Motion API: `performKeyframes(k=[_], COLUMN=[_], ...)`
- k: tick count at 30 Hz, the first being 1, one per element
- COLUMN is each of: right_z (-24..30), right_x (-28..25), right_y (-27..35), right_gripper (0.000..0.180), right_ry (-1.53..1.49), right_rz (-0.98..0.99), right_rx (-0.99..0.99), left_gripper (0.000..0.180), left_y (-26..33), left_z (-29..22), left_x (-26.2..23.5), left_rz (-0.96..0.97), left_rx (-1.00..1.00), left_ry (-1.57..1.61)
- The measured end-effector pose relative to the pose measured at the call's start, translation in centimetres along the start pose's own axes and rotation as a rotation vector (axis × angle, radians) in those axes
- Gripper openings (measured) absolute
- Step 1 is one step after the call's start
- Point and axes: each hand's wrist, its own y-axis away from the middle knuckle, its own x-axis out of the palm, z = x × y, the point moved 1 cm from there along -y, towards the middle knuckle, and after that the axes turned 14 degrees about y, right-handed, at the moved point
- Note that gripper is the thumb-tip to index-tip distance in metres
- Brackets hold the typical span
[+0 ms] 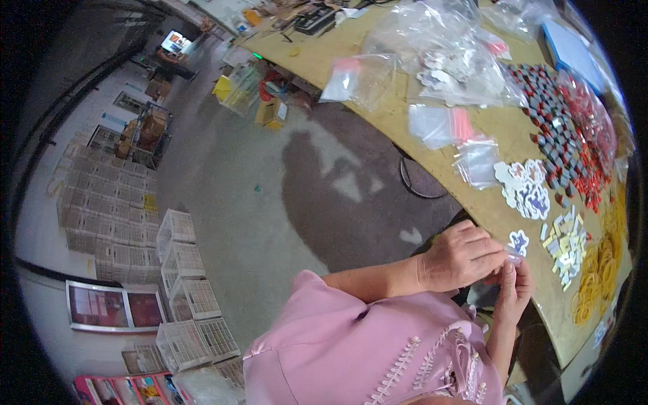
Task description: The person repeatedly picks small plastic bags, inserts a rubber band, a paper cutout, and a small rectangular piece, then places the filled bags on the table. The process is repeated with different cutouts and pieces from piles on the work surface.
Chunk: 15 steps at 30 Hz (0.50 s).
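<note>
At the table's near edge, my left hand (464, 258) and my right hand (515, 289) meet, both with fingers closed. Between their fingertips is a small clear plastic piece (514, 257), which looks like a little bag; its lower part is hidden by the fingers. Just beyond them lies a single white cutout with a dark print (518, 240). A pile of similar printed cutouts (525, 189) is farther back. Two stacks of clear plastic bags, one with red tops (442, 126) and one plain (477, 164), lie to their left.
Right of the cutouts are grey-and-red small parts (550, 128), red bits (594, 179), yellow-and-white pieces (565, 243) and yellow rubber bands (597, 277). A large plastic bag (452, 64) and a blue box (572, 54) sit farther back. White crates (192, 297) stand on the floor left.
</note>
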Motion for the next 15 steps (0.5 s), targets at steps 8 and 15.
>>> performKeyframes(k=[8, 15], right_z=[-0.6, -1.7], right_x=[-0.2, -2.2], right_y=[-0.3, 0.6], right_gripper=[0.019, 0.013], right_ry=[-0.17, -0.099], right_rz=[0.053, 0.058], right_rx=[0.154, 0.079], left_gripper=[0.03, 0.034], left_y=[0.7, 0.1], left_z=[-1.2, -1.6], left_x=[0.2, 1.2], left_rz=[-0.005, 0.015], left_rx=[-0.005, -0.124], left_ry=[-0.064, 0.145])
